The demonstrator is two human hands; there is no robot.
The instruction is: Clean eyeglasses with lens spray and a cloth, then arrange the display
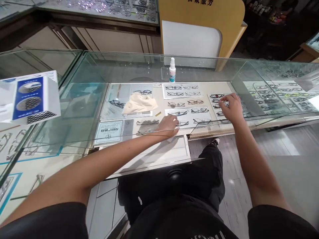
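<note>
My left hand (169,126) reaches into the glass display case, its fingers bent beside a pair of glasses (183,123) in the front row; whether it grips them is hidden. Farther right, my right hand (231,105) is over the dark-framed glasses (217,96) at the right of the case, thumb and fingers apart at their edge, with nothing visible between them. Between the hands lie several pairs of glasses in rows, among them a brown pair (195,102). A cream cloth (140,103) lies crumpled to the left, partly over a dark pair.
A white spray bottle (172,70) stands upright on the glass top. A blue and white box (30,98) sits at the left. An open drawer (159,154) juts out below my left forearm. More glasses fill the right compartment (274,96). Glass edges run across the case.
</note>
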